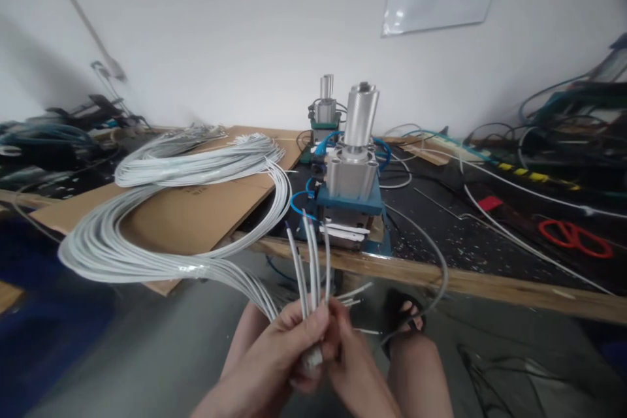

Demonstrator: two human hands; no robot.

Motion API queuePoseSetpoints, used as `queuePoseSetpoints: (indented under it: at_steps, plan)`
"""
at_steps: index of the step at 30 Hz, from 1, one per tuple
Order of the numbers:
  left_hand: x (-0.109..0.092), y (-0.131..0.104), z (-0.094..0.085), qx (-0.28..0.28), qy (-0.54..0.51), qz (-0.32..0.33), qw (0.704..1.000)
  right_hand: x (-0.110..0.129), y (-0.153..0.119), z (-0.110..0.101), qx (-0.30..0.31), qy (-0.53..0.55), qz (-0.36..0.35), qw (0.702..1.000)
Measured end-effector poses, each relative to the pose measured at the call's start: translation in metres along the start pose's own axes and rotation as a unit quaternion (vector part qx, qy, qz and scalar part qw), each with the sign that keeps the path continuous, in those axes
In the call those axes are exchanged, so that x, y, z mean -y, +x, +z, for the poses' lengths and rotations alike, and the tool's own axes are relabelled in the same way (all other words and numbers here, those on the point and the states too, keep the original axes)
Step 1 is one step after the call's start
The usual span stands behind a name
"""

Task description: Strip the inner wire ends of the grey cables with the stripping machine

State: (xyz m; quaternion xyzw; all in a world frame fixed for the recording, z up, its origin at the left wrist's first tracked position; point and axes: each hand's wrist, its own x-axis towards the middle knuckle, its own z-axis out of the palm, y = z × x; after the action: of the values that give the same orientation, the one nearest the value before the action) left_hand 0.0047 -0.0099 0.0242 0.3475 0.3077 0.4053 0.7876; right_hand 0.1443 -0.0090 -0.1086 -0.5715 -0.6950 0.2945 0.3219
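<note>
My left hand is closed around a bunch of white cables, with several cut ends standing up above the thumb. Against it, my right hand has its fingers bent in on the same cables; its fingertips are partly hidden. More cable ends poke out to the right behind the fingers. The held cables lead back to a large white cable coil, bound with clear tape, lying across cardboard at the table's edge. Straight ahead stands a pneumatic press with a silver cylinder and blue base.
A second cable coil lies on the cardboard. Behind the press is another similar machine. Orange-handled scissors rest at right on the black tabletop. A grey hose loops over the wooden table edge.
</note>
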Motion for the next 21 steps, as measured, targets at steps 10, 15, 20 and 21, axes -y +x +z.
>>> queuePoseSetpoints:
  at_steps: [10, 15, 20, 21]
  plan:
    - [0.030, -0.003, -0.012, -0.041, 0.101, 0.004, 0.994, 0.088, 0.009, -0.114, -0.078, 0.282, 0.034, 0.956]
    - [0.029, -0.007, -0.010, -0.042, 0.121, 0.011, 0.992, 0.108, 0.027, -0.105, -0.021, 0.284, 0.034, 0.958]
    - [0.018, -0.004, -0.005, -0.108, 0.099, 0.061, 0.987, 0.104, 0.027, -0.099, 0.009, 0.306, 0.055, 0.950]
    - [0.017, -0.003, -0.004, -0.116, 0.099, 0.065, 0.986, 0.103, 0.027, -0.100, 0.004, 0.331, 0.082, 0.940]
